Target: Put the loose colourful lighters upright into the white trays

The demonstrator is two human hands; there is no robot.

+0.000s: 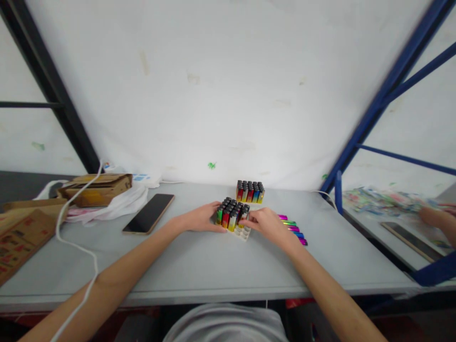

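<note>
Upright lighters [231, 211] with black tops and bright metallic bodies stand packed together in a white tray [244, 234] with round holes. Several holes show at the tray's near right corner. My left hand [201, 218] wraps the left side of this group, fingers behind and thumb in front. At the right side of the tray, my right hand [267, 224] pinches a lighter, mostly hidden by the fingers. Right of that hand lies a row of loose lighters [295, 229] in pink, green, purple and blue, partly covered by the hand.
Behind the tray stands another block of lighters [250, 192]. A phone [149, 213] lies to the left, near cardboard boxes [96, 190], plastic bags and a white cable [76, 244]. A blue metal frame [374, 109] rises at right; beyond it are another person's hand [436, 218] and another phone.
</note>
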